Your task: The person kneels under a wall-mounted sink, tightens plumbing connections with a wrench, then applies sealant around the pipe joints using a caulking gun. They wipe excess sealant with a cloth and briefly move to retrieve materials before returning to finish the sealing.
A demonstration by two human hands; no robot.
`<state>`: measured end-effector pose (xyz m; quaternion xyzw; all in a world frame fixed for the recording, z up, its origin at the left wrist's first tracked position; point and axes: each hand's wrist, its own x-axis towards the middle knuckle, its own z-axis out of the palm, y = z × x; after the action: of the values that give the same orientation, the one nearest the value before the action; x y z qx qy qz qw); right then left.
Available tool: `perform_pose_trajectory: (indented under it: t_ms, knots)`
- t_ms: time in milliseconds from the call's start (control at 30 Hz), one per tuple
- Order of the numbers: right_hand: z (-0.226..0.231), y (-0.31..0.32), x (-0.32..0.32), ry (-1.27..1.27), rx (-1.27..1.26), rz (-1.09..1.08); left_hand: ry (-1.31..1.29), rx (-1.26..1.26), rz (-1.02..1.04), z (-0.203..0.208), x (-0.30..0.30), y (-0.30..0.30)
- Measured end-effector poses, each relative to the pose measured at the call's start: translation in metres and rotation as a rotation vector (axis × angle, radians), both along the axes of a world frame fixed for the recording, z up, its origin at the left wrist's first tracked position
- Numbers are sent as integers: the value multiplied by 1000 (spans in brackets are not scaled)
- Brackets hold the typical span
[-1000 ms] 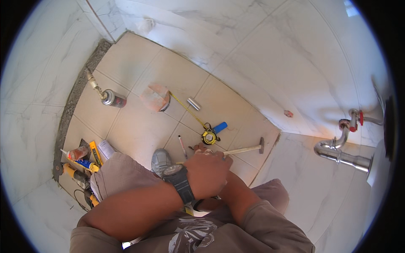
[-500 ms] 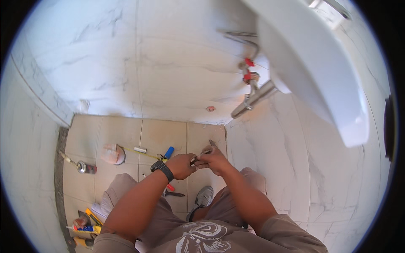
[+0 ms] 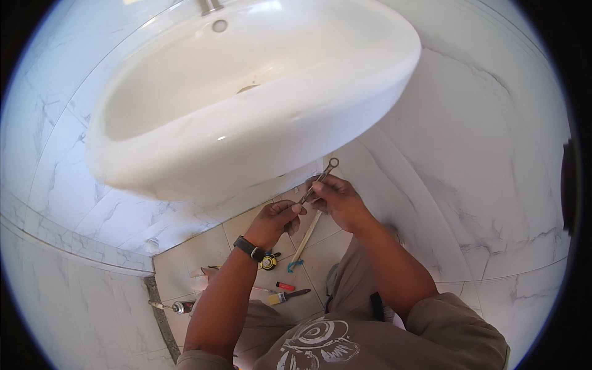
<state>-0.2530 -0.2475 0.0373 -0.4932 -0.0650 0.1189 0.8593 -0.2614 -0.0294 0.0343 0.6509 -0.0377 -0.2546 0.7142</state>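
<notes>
A metal combination wrench (image 3: 324,174) is held slantwise between my two hands, its ring end pointing up and away. My right hand (image 3: 342,202) grips it around the middle, fingers closed. At the wrench's lower end my left hand (image 3: 277,223), with a dark watch on the wrist, pinches with thumb and fingers; that end is partly hidden by them. Just beyond my hands, the white wall-mounted washbasin (image 3: 265,145) curves across the upper view, apart from the wrench.
On the tiled floor lie a yellow-and-black tape measure (image 3: 268,262), a paintbrush (image 3: 288,296), a small red object (image 3: 285,287) and a pale stick with a blue end (image 3: 306,242). A small gas canister (image 3: 182,307) is at the left. Marble-patterned walls enclose the corner.
The view has shifted, so the basin's bowl shows where its underside and pipes were. My hands have come up near its front edge, and the wrench now shows clearly between them.
</notes>
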Motion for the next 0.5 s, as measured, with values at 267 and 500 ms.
perform_pose_trajectory:
  t_ms: [267, 500]
  knots:
    - [1, 0, 68, -320, -786, -447, -502, 662, 382, -17, 41, 47]
    - [43, 9, 132, -377, -1308, -373, -1147, 1418, -219, 21, 159, 100]
